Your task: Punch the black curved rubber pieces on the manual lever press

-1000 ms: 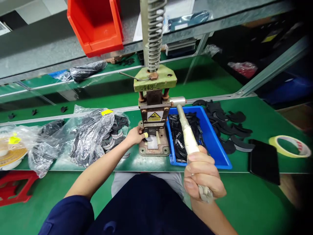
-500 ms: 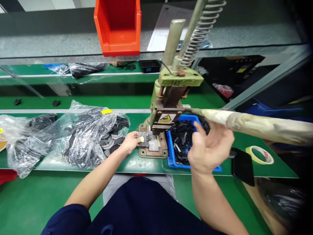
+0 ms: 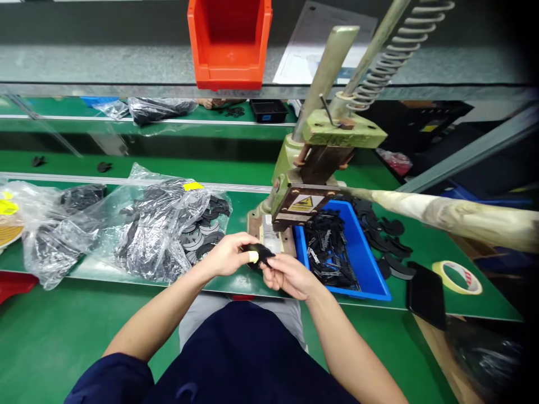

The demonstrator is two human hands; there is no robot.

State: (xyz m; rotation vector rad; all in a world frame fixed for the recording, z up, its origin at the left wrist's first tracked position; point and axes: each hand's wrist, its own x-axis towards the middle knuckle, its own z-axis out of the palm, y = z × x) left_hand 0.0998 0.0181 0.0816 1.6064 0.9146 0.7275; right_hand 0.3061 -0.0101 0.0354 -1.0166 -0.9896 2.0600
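Grip of two bare hands at a bench press, seen from the head: the left hand is narrowed to a pinch, its thumb, capped in pale yellow, pressing on a dark part; the right hand holds the part's other end between thumb and curled fingers, with little gap between them. The part lies between the two hands, just in front of the press base; its outline is largely covered by the fingers. The lever handle stands out to the right, free of either hand. Beside the base, a blue tray contains small black pieces; at left, a clear bag lies with grey and black curved pieces at its mouth
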